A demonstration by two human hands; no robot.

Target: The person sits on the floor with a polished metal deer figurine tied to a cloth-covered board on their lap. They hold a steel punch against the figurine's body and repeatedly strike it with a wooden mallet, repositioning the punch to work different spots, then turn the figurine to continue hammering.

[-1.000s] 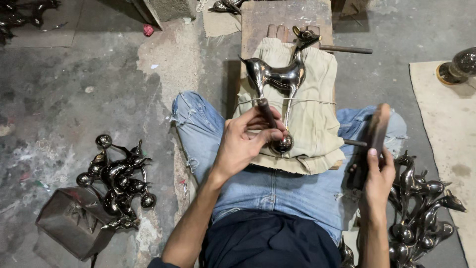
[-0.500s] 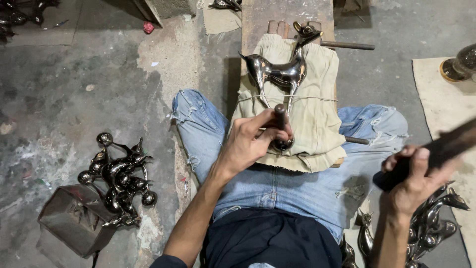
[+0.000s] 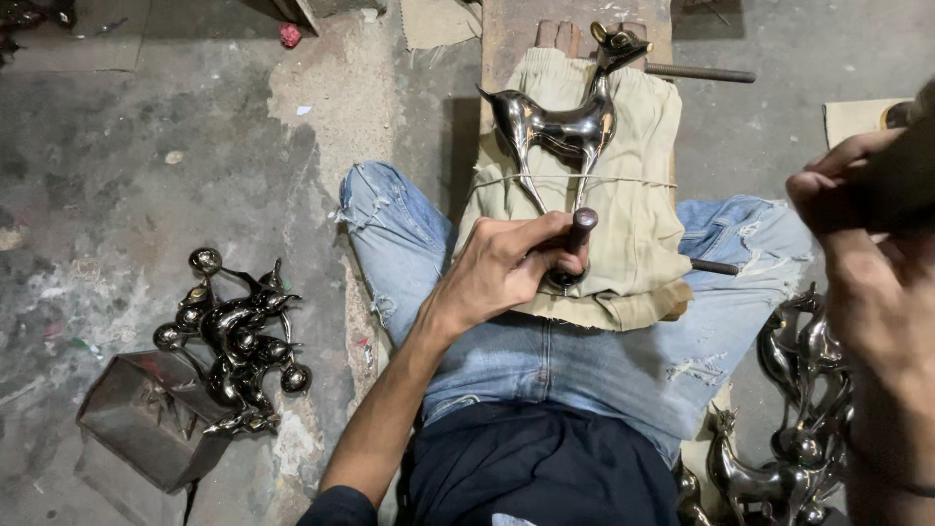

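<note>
Floor, left side: I see a dark metal box (image 3: 146, 419) lying tilted, and just beside it a heap of polished metal figures (image 3: 234, 336) with round ball ends.

Lap, middle: a beige folded cloth (image 3: 623, 195) is tied with string over a wooden board (image 3: 516, 39) that lies across my jeans (image 3: 584, 360). I judge the cloth is there as padding, so the shiny surface is not scratched.

Deer figure (image 3: 565, 122): a polished metal deer lies on its side on the upper part of the cloth, head toward the far right corner of the board, its thin legs pointing down toward my hand.

Left hand (image 3: 506, 273): my grip is pressed together around a short dark tool (image 3: 577, 239), held upright, its lower end at the foot of the deer's legs near the lower edge of the cloth. The hand rests on the cloth, I think for steadiness.

Rod (image 3: 701, 73): a dark bar lies at the far right edge of the board.

Right hand (image 3: 857, 224): it is lifted high, close to the camera, fingers closed on a dark blurred object (image 3: 901, 175); what it is I cannot tell.

Floor, right side: more shiny deer figures (image 3: 789, 429) stand crowded beside my leg.
</note>
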